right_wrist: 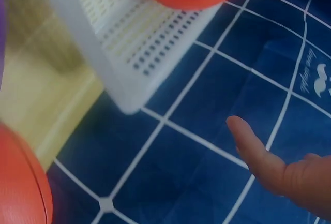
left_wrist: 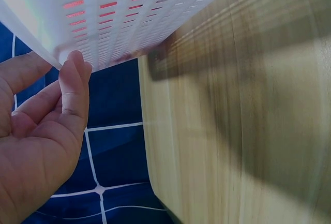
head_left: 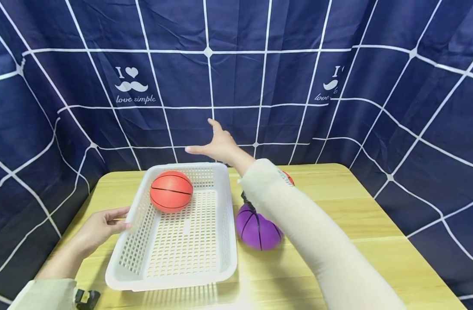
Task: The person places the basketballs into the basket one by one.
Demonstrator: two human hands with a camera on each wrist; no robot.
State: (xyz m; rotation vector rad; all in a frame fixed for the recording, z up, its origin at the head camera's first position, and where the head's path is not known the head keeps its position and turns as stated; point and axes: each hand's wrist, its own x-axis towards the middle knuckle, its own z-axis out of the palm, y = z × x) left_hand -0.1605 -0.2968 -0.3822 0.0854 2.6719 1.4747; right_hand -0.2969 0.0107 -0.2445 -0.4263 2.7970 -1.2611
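A white plastic basket (head_left: 225, 228) with perforated sides sits on the table. Inside it, toward the far left corner, lies an orange mini basketball (head_left: 171, 191). My left hand (head_left: 101, 228) pinches the basket's left rim between thumb and fingers; the left wrist view shows the fingers (left_wrist: 72, 87) on that rim. Beyond the basket's far edge, my right hand (head_left: 221, 144) hovers in the air, thumb and fingers spread, holding nothing. Under the right forearm is a purple ball (head_left: 256, 228) with black lines, beside the basket. Another orange ball (right_wrist: 23, 182) is mostly covered by the right sleeve in the head view.
The wooden table (head_left: 360, 258) has rounded far corners. A dark blue curtain (head_left: 236, 77) with white grid lines surrounds it at the back and both sides. A small black device (head_left: 87, 298) is at the left cuff.
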